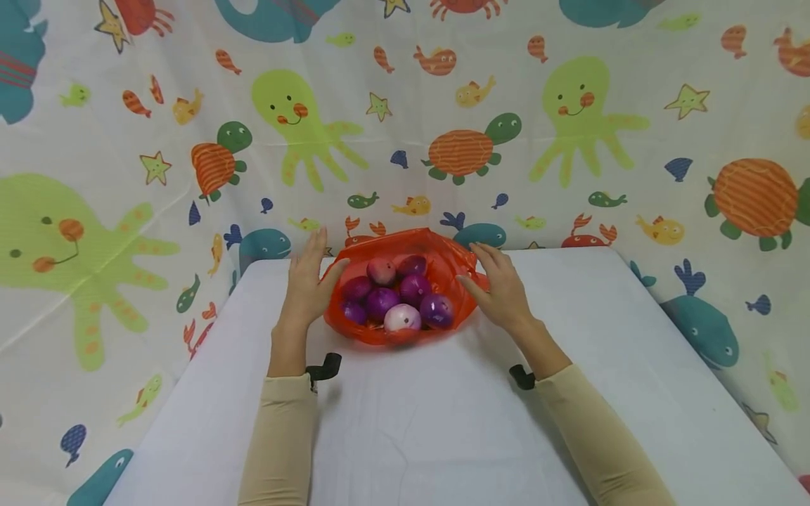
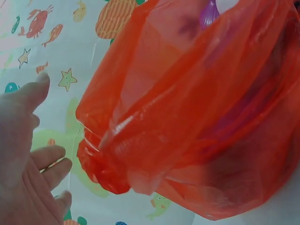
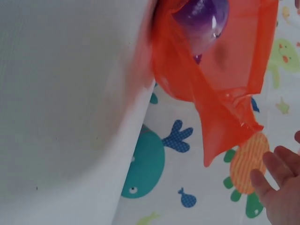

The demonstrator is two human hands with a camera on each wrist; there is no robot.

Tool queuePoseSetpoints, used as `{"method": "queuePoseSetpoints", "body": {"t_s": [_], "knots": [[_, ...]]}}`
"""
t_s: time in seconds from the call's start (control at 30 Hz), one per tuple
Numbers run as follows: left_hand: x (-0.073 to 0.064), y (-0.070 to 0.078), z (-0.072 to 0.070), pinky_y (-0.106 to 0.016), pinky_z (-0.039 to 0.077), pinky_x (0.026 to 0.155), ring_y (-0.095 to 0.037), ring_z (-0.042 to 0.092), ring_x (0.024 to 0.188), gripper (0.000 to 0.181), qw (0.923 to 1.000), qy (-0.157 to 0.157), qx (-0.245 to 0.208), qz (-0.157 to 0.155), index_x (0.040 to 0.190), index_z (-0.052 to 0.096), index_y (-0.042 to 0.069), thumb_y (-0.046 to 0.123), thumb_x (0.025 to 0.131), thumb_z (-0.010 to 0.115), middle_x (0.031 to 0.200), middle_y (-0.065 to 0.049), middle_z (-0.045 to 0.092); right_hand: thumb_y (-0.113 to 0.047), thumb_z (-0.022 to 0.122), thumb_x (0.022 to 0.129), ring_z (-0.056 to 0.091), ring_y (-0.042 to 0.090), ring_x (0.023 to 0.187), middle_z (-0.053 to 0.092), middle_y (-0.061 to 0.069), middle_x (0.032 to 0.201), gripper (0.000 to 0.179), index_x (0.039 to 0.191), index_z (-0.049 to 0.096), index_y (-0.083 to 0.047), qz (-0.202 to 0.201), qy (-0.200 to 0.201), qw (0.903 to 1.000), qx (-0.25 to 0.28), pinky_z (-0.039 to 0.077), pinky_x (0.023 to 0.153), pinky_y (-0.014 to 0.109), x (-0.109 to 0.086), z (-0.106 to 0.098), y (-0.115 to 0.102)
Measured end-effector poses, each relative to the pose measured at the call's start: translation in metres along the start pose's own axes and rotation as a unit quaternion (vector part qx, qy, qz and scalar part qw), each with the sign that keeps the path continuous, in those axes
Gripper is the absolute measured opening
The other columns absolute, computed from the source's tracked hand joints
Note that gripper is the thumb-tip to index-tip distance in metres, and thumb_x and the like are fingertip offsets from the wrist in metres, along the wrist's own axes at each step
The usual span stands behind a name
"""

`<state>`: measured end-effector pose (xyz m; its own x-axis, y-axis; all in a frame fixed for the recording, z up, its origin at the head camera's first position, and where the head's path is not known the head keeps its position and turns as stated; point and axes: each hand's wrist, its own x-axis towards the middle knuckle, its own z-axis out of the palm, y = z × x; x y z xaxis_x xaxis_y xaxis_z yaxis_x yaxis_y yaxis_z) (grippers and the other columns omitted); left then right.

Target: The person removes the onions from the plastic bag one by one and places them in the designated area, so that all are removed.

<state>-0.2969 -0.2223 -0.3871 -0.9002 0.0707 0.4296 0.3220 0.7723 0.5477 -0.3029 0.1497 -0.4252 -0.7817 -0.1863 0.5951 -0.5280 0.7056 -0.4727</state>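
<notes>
A red plastic bag [image 1: 342, 327] lies on the table with its mouth spread wide. Inside sit several round purple red onions [image 1: 382, 302], plus a paler, whitish-pink onion [image 1: 402, 318] at the front. My left hand [image 1: 306, 284] is beside the bag's left edge, fingers extended and thumb toward the rim. On the other side, my right hand [image 1: 503, 292] has its fingers and thumb spread near the bag's right edge. Both wrist views show a gap between each hand and the bag's gathered corner. The bag's sides hide the lower onions.
The bag stands near the back edge of a white-covered table [image 1: 405, 429]. Behind and around the table hangs a white curtain [image 1: 392, 190] printed with sea animals. Dark wrist straps [image 1: 325, 367] show at both wrists.
</notes>
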Motion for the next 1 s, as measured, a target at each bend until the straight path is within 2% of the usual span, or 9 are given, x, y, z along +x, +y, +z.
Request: {"method": "queuePoseSetpoints", "body": {"t_s": [0.13,0.23,0.33,0.43,0.63,0.8,1.0], "knots": [[0.001,-0.006,-0.001,-0.063,0.016,0.129,-0.028,0.018,0.163,0.074,0.9984,-0.02,-0.051,-0.01,0.167,0.019,0.036,0.053,0.104,0.055,0.174,0.001,0.022,-0.036,0.074,0.096,0.046,0.034,0.144,0.05,0.014,0.154,0.068,0.153,0.05,-0.009,-0.008,0.001,0.9991,0.042,0.054,0.106,0.058,0.002,0.005,-0.008],[0.001,-0.011,0.0,-0.061,0.024,0.128,-0.026,0.02,0.162,0.069,0.9958,-0.033,-0.084,-0.011,0.166,0.026,0.034,0.05,0.105,0.055,0.173,0.004,0.027,-0.031,0.077,0.095,0.047,0.032,0.143,0.051,0.012,0.153,0.067,0.153,0.05,-0.01,-0.021,-0.002,0.9969,0.075,0.055,0.105,0.056,0.002,0.01,-0.014],[0.0,-0.014,0.002,-0.06,0.025,0.128,-0.027,0.022,0.161,0.064,0.9939,-0.042,-0.102,0.001,0.164,0.033,0.029,0.047,0.106,0.055,0.172,0.0,0.03,-0.027,0.078,0.094,0.047,0.031,0.143,0.052,0.012,0.152,0.067,0.153,0.051,-0.011,-0.037,-0.006,0.9948,0.095,0.055,0.106,0.055,0.002,0.015,-0.02],[-0.002,-0.018,0.004,-0.062,0.027,0.126,-0.03,0.025,0.16,0.059,0.9928,-0.049,-0.109,0.003,0.161,0.04,0.028,0.044,0.107,0.055,0.171,-0.003,0.032,-0.026,0.079,0.094,0.048,0.032,0.144,0.053,0.012,0.152,0.065,0.151,0.053,-0.011,-0.047,-0.019,0.9934,0.103,0.054,0.107,0.055,0.001,0.021,-0.025],[-0.005,-0.021,0.006,-0.063,0.03,0.124,-0.034,0.028,0.159,0.046,0.9893,-0.055,-0.135,0.0,0.152,0.056,0.028,0.038,0.107,0.057,0.169,-0.002,0.035,-0.031,0.077,0.095,0.048,0.031,0.143,0.053,0.013,0.151,0.061,0.148,0.056,-0.01,-0.042,-0.073,0.9924,0.089,0.051,0.112,0.052,-0.003,0.03,-0.029],[-0.005,-0.021,0.01,-0.062,0.031,0.124,-0.035,0.03,0.158,0.046,0.9884,-0.063,-0.138,-0.002,0.153,0.055,0.027,0.039,0.108,0.056,0.169,-0.004,0.037,-0.033,0.077,0.096,0.05,0.031,0.142,0.055,0.011,0.149,0.06,0.146,0.057,-0.007,-0.024,-0.133,0.9884,0.069,0.05,0.113,0.052,-0.004,0.032,-0.029],[-0.004,-0.02,0.012,-0.061,0.031,0.124,-0.033,0.031,0.158,0.049,0.9887,-0.066,-0.135,-0.007,0.155,0.051,0.03,0.042,0.108,0.054,0.169,-0.002,0.037,-0.036,0.077,0.095,0.046,0.032,0.146,0.052,0.012,0.153,0.064,0.149,0.055,-0.009,0.001,-0.199,0.9787,0.05,0.048,0.115,0.055,-0.006,0.036,-0.022]]}}
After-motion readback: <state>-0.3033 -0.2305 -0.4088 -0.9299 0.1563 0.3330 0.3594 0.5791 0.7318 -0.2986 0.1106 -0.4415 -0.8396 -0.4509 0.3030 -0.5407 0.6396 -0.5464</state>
